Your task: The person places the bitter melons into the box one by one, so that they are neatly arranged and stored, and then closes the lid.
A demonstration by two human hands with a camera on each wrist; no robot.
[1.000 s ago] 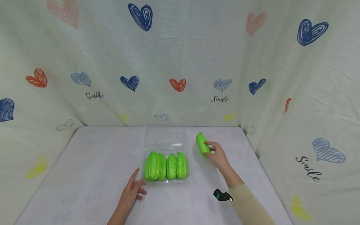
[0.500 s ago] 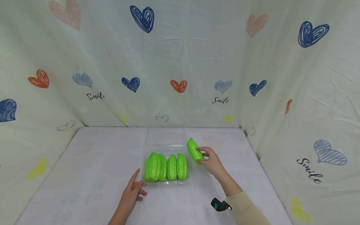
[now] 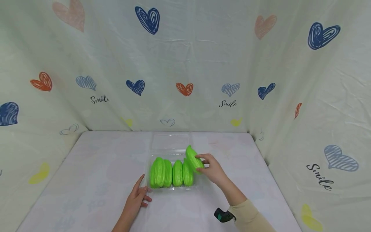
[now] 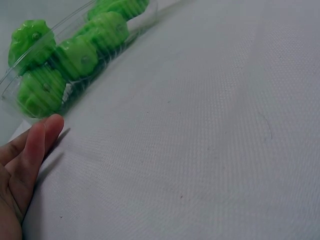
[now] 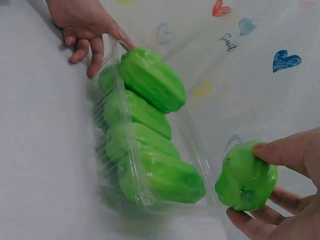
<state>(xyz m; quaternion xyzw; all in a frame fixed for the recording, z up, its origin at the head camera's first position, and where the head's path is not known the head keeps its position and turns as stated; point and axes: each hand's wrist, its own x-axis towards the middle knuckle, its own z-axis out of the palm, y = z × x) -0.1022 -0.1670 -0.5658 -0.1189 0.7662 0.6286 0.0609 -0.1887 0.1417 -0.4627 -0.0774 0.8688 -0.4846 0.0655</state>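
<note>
My right hand point(image 3: 214, 170) pinches a bright green, ridged bitter melon point(image 5: 246, 175) between thumb and fingers. In the head view this melon is tilted above the right side of a clear plastic box point(image 3: 195, 187), overlapping the rightmost melon there. Several like melons point(image 5: 150, 80) lie side by side inside; in the left wrist view one rests on top of others point(image 4: 31, 44) at the left end. A gap shows between the left group and the right pair. My left hand point(image 3: 134, 197), fingers extended, is at the box's front left corner; its fingertips are at the wall.
The box's clear lid point(image 3: 171, 141) lies folded back toward the rear of the white-covered table point(image 3: 98, 180). A curtain point(image 3: 162, 58) printed with hearts hangs behind and at both sides. A black device point(image 3: 223, 215) sits at my right sleeve.
My right hand has moved left and toward me with the bitter melon, from right of the box to its right edge. The left hand has stayed at the front left corner.
</note>
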